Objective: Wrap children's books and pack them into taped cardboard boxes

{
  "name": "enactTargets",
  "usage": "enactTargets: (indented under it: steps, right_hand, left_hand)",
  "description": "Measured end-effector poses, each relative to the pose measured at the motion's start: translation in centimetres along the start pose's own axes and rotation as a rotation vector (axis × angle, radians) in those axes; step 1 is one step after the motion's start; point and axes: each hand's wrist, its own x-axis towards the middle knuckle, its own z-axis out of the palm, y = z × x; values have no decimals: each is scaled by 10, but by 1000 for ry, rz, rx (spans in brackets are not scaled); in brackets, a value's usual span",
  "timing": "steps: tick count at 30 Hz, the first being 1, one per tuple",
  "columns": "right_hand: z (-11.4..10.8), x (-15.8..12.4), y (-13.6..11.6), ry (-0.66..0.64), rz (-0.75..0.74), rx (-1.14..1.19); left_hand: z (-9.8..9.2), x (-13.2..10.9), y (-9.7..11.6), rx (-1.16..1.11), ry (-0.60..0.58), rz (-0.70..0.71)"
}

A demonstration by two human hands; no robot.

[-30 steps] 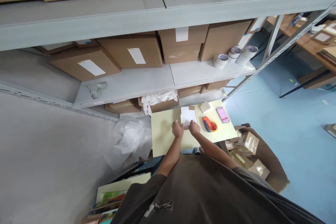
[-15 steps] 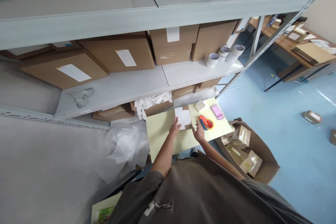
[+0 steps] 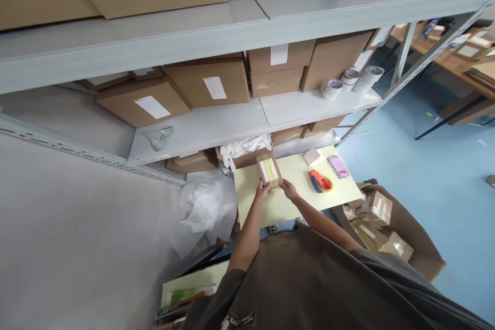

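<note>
A small brown cardboard box with a white label and a strip of shiny tape sits on the pale yellow table. My left hand grips its near left corner. My right hand holds its near right corner. A red and blue tape dispenser lies on the table to the right of my right hand, with a small white box and a pink object further right.
Grey metal shelving with large cardboard boxes and tape rolls stands behind the table. White packing plastic is heaped at the table's left. An open carton of small parcels sits on the blue floor at right.
The box was lying with its white label up under both hands. My right hand went toward the tape dispenser and came back. Both hands now hold the box, turned narrower, further back on the table.
</note>
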Motion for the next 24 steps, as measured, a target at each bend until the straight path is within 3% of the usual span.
enactTargets:
  steps: [5,8,10,13,17,21,24]
  right_hand:
    - [-36,-18,-16,103,-28,126]
    - [-68,-32,-22,212,-31,213]
    - [-97,-44,-21,307,-67,283]
    - [-150,-67,-11,465,-110,375]
    - [-230,-107,16,691,-83,463]
    - [-310,-153,57,902,12,577]
    - [-360,-190,95,1025,170,586]
  left_hand:
    - [22,-4,16,99,-4,65]
    - [55,1,31,174,-91,133]
    - [89,6,45,215,-189,176]
    - [157,12,63,261,-365,239]
    - [273,3,69,270,-578,303]
    - [394,-23,42,331,-731,275]
    - [472,-46,10,421,-796,207]
